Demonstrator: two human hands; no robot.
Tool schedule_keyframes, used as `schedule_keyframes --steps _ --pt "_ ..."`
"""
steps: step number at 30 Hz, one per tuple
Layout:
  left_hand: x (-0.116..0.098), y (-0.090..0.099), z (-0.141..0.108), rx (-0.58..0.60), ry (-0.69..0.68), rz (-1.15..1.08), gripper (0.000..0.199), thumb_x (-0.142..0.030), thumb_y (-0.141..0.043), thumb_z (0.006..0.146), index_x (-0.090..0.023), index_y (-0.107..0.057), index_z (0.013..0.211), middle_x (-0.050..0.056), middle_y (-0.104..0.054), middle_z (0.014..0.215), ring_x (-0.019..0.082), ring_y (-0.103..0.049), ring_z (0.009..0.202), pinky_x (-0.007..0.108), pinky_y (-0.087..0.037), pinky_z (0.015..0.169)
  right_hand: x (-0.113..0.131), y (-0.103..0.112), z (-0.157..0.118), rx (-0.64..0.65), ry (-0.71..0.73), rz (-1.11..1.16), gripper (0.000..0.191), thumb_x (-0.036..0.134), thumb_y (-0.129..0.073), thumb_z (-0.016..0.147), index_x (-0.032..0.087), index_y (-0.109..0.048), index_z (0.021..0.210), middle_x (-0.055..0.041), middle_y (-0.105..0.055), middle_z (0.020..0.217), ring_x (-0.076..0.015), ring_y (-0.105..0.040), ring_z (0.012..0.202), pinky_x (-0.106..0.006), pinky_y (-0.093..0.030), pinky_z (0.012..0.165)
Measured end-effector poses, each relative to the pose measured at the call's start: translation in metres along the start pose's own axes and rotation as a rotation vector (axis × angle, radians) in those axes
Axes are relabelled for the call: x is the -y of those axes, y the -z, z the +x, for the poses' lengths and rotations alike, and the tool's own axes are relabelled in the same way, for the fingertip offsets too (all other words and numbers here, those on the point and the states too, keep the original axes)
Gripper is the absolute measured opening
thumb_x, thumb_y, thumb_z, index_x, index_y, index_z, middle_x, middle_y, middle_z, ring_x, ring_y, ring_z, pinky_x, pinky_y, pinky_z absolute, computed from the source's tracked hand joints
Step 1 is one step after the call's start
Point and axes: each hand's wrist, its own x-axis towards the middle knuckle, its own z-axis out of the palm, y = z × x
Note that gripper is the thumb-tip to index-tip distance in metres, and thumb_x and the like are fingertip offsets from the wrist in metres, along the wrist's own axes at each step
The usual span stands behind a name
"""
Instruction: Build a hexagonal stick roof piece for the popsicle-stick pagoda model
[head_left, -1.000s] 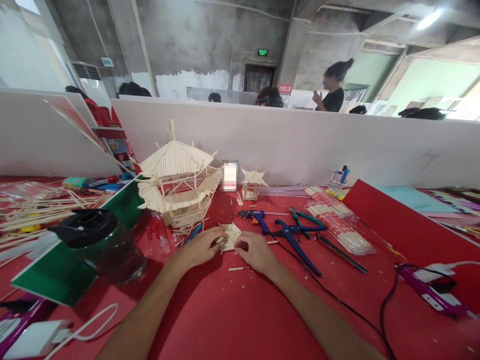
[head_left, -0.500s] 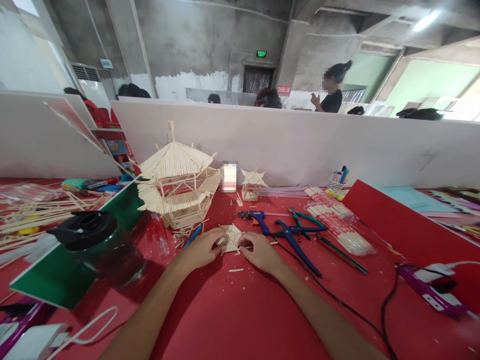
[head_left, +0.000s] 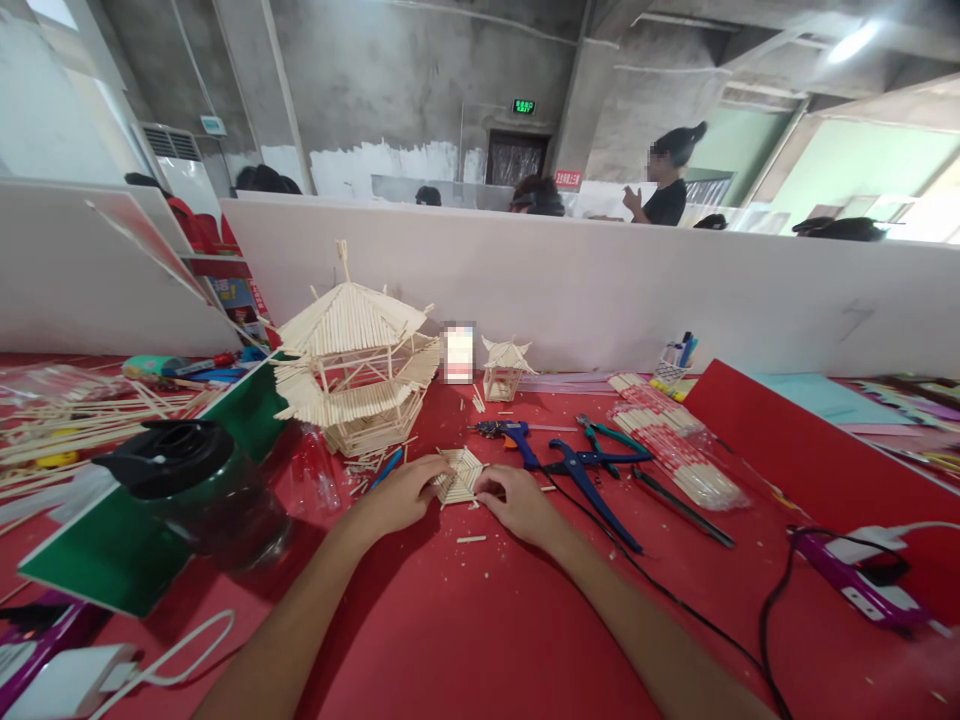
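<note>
A small hexagonal panel of wooden sticks (head_left: 461, 474), laid in rings like a web, rests on the red table in front of me. My left hand (head_left: 409, 492) has its fingers curled at the panel's left edge. At the opposite edge, my right hand (head_left: 517, 502) pinches with thumb and fingertips; the exact contact is partly hidden. One short loose stick (head_left: 472, 540) lies just below the panel. Behind my left hand stands a large stick-built pavilion (head_left: 352, 350) with a tiered roof, and farther back is a small stick pavilion (head_left: 507, 370).
A blue glue gun (head_left: 516, 436), blue-handled pliers (head_left: 592, 490) and green-handled cutters (head_left: 615, 440) lie to the right, near bagged sticks (head_left: 675, 450). A dark water bottle (head_left: 202, 490) stands at left by a green board (head_left: 97, 560). A black cable (head_left: 675, 600) crosses the right side.
My left fingers have drawn back slightly to the left, so more of the panel shows. My right hand stays almost where it was.
</note>
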Motion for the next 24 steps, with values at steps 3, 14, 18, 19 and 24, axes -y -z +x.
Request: schedule_keyframes --steps 3,14,18,19,24 --pt "-0.005 0.002 0.000 0.009 0.007 0.009 0.032 -0.015 -0.048 0.087 -0.021 -0.064 0.114 0.009 -0.064 0.128 0.022 -0.056 0.123 0.035 -0.041 0.108 0.000 0.000 0.000 -0.002 0.002 0.001 0.015 0.004 -0.061 0.079 0.018 -0.066 0.079 -0.0014 -0.067 0.079 -0.0141 -0.061 0.072 -0.023 -0.046 0.067" --pt "-0.018 -0.001 0.000 -0.017 0.074 0.078 0.021 -0.022 -0.058 0.085 -0.022 -0.062 0.106 0.008 -0.064 0.124 0.024 -0.061 0.112 0.034 -0.048 0.095 -0.002 -0.002 0.001 -0.011 -0.009 0.027 0.017 0.002 -0.061 0.077 0.018 -0.066 0.078 -0.0010 -0.069 0.078 -0.0146 -0.063 0.072 -0.024 -0.047 0.068" --pt "-0.025 -0.003 -0.001 -0.007 0.108 0.127 0.025 -0.021 -0.054 0.087 -0.024 -0.060 0.112 0.007 -0.061 0.129 0.025 -0.060 0.116 0.035 -0.047 0.096 -0.002 -0.002 0.001 -0.018 -0.005 0.025 0.016 0.003 -0.061 0.077 0.018 -0.066 0.078 -0.0014 -0.069 0.079 -0.0148 -0.063 0.072 -0.024 -0.048 0.068" --pt "-0.027 -0.003 -0.001 -0.002 0.120 0.142 0.026 -0.023 -0.052 0.089 -0.024 -0.059 0.114 0.008 -0.060 0.129 0.026 -0.060 0.116 0.035 -0.047 0.096 -0.002 -0.002 0.001 -0.020 -0.007 0.027 0.016 0.003 -0.061 0.078 0.018 -0.066 0.078 -0.0013 -0.069 0.079 -0.0148 -0.063 0.072 -0.024 -0.047 0.068" --pt "-0.033 -0.007 -0.002 -0.007 0.132 0.180 0.027 -0.031 -0.051 0.093 -0.024 -0.055 0.119 0.010 -0.056 0.133 0.028 -0.056 0.120 0.037 -0.046 0.097 -0.005 -0.004 0.001 -0.024 -0.008 0.032 0.015 0.003 -0.063 0.078 0.018 -0.067 0.079 -0.0014 -0.069 0.080 -0.0150 -0.063 0.073 -0.023 -0.047 0.068"
